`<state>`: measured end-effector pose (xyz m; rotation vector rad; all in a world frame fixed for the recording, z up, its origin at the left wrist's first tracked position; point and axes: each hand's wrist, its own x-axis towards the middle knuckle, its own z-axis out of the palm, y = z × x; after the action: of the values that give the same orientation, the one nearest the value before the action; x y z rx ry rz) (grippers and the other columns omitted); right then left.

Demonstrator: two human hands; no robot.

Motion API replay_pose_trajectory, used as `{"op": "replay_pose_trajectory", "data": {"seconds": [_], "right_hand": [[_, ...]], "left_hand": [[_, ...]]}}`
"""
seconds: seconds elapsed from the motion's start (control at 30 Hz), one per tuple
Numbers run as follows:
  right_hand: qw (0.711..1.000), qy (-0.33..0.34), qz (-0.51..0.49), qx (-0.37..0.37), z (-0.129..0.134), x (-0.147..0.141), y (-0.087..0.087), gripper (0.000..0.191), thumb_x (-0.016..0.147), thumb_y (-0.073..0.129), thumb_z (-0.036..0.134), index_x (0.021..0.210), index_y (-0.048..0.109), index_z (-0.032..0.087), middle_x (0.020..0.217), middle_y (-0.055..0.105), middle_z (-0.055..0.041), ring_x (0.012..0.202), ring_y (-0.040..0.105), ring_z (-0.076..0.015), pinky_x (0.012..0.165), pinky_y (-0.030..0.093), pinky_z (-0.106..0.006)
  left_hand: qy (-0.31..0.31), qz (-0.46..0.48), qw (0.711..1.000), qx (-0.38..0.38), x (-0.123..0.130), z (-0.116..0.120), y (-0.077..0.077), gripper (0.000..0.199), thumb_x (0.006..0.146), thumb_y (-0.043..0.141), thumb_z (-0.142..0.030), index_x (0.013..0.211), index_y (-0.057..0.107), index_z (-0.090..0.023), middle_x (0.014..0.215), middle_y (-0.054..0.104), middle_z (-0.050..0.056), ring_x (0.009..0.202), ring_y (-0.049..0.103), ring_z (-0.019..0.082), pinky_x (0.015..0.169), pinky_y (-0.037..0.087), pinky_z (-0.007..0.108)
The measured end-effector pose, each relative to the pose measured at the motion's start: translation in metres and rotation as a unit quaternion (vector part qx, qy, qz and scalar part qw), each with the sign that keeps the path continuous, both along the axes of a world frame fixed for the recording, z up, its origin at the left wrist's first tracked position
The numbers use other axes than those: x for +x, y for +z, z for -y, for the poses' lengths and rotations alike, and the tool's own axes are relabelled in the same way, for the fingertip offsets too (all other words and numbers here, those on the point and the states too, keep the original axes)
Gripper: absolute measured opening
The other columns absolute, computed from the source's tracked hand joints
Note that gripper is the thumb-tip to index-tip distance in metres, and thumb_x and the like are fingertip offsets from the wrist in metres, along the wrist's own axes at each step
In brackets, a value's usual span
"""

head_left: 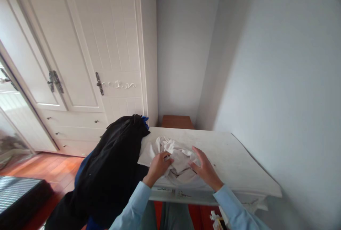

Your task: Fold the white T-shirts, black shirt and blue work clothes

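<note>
A crumpled white cloth garment (181, 155) lies in a heap near the front edge of the white table (226, 155); its exact kind cannot be made out. My left hand (160, 166) is at the heap's left side, its fingers and thumb closed on a bit of the fabric. At the right side, my right hand (205, 169) rests against the cloth with thumb and fingers spread apart. Both hands come in from below in light blue sleeves.
Black clothing (112, 166) with some blue hangs over the table's left side. Behind it stands a white wardrobe (117, 45) with drawers. A grey wall (282, 81) runs along the right. A brown wooden piece (177, 122) sits behind the table, and a dark ribbed-top object (21, 194) at lower left.
</note>
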<state>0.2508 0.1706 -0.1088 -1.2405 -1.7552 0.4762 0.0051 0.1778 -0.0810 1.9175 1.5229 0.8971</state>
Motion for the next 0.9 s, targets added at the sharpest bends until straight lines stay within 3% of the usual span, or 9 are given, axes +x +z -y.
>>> {"op": "replay_pose_trajectory", "data": {"seconds": [0.1, 0.2, 0.3, 0.4, 0.5, 0.6, 0.73, 0.8, 0.9], "right_hand": [[0.995, 0.081, 0.064, -0.001, -0.017, -0.025, 0.010, 0.051, 0.074, 0.071, 0.031, 0.123, 0.068, 0.018, 0.139, 0.060, -0.0184, 0.132, 0.053, -0.0331, 0.114, 0.041, -0.053], [0.992, 0.123, 0.038, -0.017, -0.023, -0.035, 0.025, 0.017, 0.077, 0.062, 0.025, 0.083, 0.077, 0.019, 0.106, 0.074, -0.0143, 0.103, 0.068, -0.0281, 0.100, 0.051, -0.047], [0.985, 0.076, -0.143, -0.053, -0.017, -0.024, 0.051, 0.015, 0.076, 0.064, 0.029, 0.077, 0.076, 0.020, 0.088, 0.075, -0.0084, 0.084, 0.068, -0.0237, 0.078, 0.057, -0.038], [0.918, 0.029, -0.379, -0.116, -0.011, -0.004, 0.081, 0.021, 0.068, 0.075, 0.037, 0.082, 0.074, 0.022, 0.080, 0.073, -0.0026, 0.072, 0.066, -0.0201, 0.060, 0.054, -0.030], [0.871, 0.025, -0.476, -0.120, -0.014, 0.014, 0.107, 0.026, 0.058, 0.082, 0.036, 0.076, 0.069, 0.022, 0.073, 0.071, -0.0009, 0.064, 0.063, -0.0183, 0.056, 0.052, -0.029], [0.885, -0.002, -0.455, -0.100, -0.018, 0.028, 0.128, 0.027, 0.055, 0.081, 0.035, 0.075, 0.068, 0.022, 0.065, 0.068, -0.0005, 0.057, 0.059, -0.0181, 0.052, 0.048, -0.029], [0.944, -0.034, -0.327, -0.031, -0.011, 0.045, 0.158, 0.030, 0.062, 0.077, 0.047, 0.071, 0.066, 0.021, 0.062, 0.064, 0.0014, 0.059, 0.054, -0.0168, 0.054, 0.044, -0.027], [0.988, -0.028, -0.151, -0.009, -0.004, 0.051, 0.173, 0.037, 0.068, 0.074, 0.053, 0.059, 0.059, 0.020, 0.054, 0.055, 0.0031, 0.055, 0.046, -0.0135, 0.050, 0.035, -0.025], [0.999, -0.001, 0.036, -0.021, 0.005, 0.059, 0.197, 0.053, 0.069, 0.076, 0.055, 0.046, 0.044, 0.020, 0.045, 0.039, 0.0052, 0.049, 0.035, -0.0093, 0.046, 0.022, -0.024]], "left_hand": [[-0.048, 0.170, 0.984, 0.036, 0.020, 0.014, 0.017, 0.022, 0.086, 0.061, -0.037, 0.093, 0.074, -0.019, 0.094, 0.076, 0.006, 0.089, 0.069, 0.021, 0.082, 0.052, 0.028], [-0.050, 0.210, 0.975, 0.050, 0.025, 0.023, 0.026, 0.028, 0.089, 0.056, -0.041, 0.091, 0.074, -0.020, 0.091, 0.075, 0.006, 0.083, 0.068, 0.020, 0.077, 0.052, 0.028], [0.010, 0.133, 0.990, 0.052, 0.011, 0.024, 0.016, 0.033, 0.089, 0.055, -0.044, 0.101, 0.073, -0.019, 0.091, 0.073, 0.008, 0.081, 0.067, 0.021, 0.077, 0.053, 0.031], [0.065, -0.003, 0.997, 0.041, -0.006, 0.025, -0.005, 0.056, 0.081, 0.066, -0.048, 0.129, 0.063, -0.019, 0.109, 0.070, 0.012, 0.098, 0.067, 0.026, 0.086, 0.052, 0.035], [0.050, -0.096, 0.994, -0.010, -0.009, 0.029, -0.018, 0.063, 0.078, 0.071, -0.045, 0.136, 0.059, -0.023, 0.115, 0.070, 0.012, 0.103, 0.067, 0.027, 0.086, 0.049, 0.035], [0.044, -0.119, 0.991, -0.043, -0.005, 0.031, -0.019, 0.025, 0.085, 0.061, -0.036, 0.099, 0.075, -0.021, 0.082, 0.072, 0.007, 0.081, 0.067, 0.023, 0.071, 0.045, 0.030], [0.072, 0.067, 0.995, 0.033, -0.009, 0.029, -0.005, 0.030, 0.088, 0.055, -0.039, 0.073, 0.069, -0.017, 0.060, 0.061, 0.002, 0.058, 0.057, 0.016, 0.055, 0.037, 0.025], [0.101, 0.230, 0.965, 0.073, -0.015, 0.026, 0.011, 0.032, 0.085, 0.058, -0.047, 0.081, 0.068, -0.017, 0.055, 0.056, -0.002, 0.048, 0.050, 0.013, 0.046, 0.034, 0.023], [0.165, 0.439, 0.877, 0.107, -0.022, 0.022, 0.053, 0.033, 0.080, 0.066, -0.049, 0.088, 0.062, -0.017, 0.060, 0.060, -0.003, 0.042, 0.050, 0.010, 0.039, 0.033, 0.020]]}}
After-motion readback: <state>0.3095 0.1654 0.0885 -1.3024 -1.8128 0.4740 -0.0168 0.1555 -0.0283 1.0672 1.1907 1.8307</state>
